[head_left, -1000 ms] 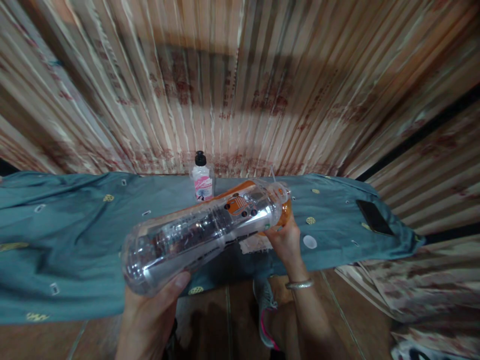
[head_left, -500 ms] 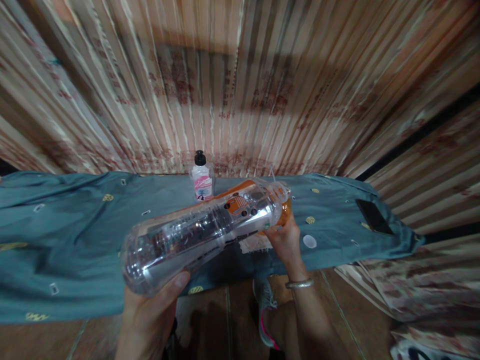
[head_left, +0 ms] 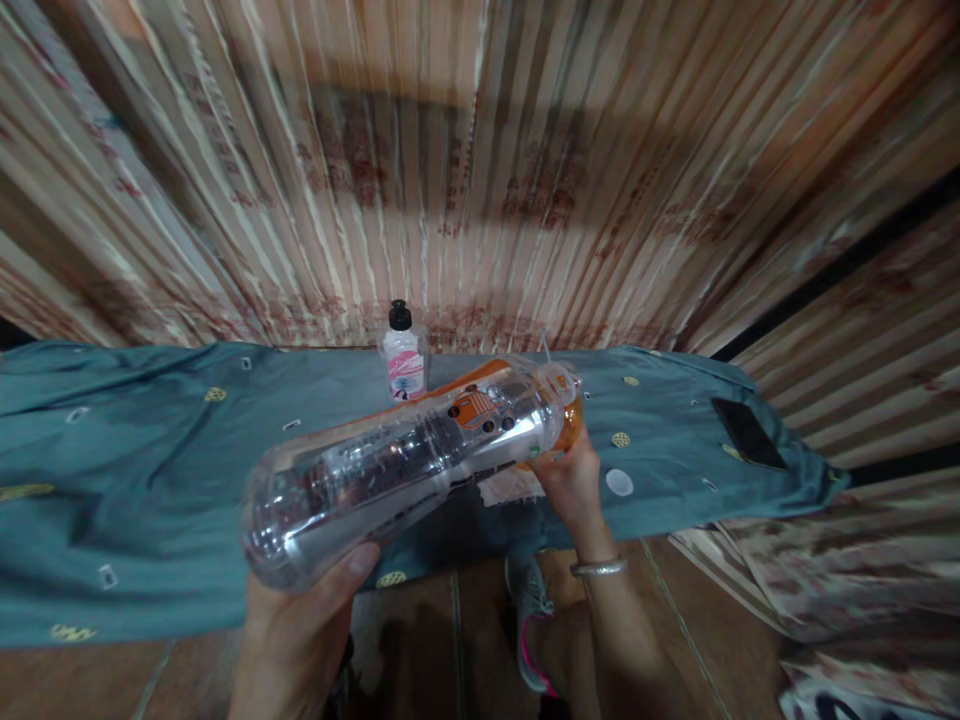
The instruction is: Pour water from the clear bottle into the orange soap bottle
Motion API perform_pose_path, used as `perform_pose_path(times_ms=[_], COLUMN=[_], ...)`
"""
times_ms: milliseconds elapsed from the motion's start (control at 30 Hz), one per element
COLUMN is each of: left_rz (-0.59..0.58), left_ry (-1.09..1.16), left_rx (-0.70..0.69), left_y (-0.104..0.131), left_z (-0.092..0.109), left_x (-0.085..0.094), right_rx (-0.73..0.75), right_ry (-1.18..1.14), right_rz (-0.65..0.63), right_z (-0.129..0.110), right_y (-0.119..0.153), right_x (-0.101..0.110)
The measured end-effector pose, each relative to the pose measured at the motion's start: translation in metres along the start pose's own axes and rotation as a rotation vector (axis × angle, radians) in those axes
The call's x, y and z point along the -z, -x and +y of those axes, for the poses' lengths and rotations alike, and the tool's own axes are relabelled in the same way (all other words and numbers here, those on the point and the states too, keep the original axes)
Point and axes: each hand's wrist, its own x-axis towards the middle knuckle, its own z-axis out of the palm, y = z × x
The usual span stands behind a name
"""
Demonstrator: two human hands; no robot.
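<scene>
Left hand (head_left: 300, 625): partly open, curled to the girth of one large clear plastic bottle (head_left: 420, 455), gripping its base, thumb on the near side. Bottle: aslant above the desk (head_left: 180, 430), neck toward the right hand (head_left: 571, 480). Right hand: curled around one orange translucent container (head_left: 572, 425) by the bottle's neck; I cannot make out most of its fingers. Right wrist: one silver bangle (head_left: 598, 568). On the teal-clothed desk I list: one upright black-capped bottle with pink label (head_left: 406, 365); one white disc (head_left: 619, 483); one black smartphone (head_left: 748, 433), far right.
</scene>
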Motion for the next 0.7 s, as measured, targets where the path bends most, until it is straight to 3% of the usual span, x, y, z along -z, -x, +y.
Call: perform_pose_path(times_ms=[700], left_rz=[0.001], left_ry=[-0.021], left_rx=[0.003], left_y=[-0.0012], left_z=[0.0002], left_x=[0.0011], right_rx=[0.018], right_ry=[0.000], right_rz=[0.002], right_z=[0.0009], right_y=[0.0005], right_x=[-0.0007])
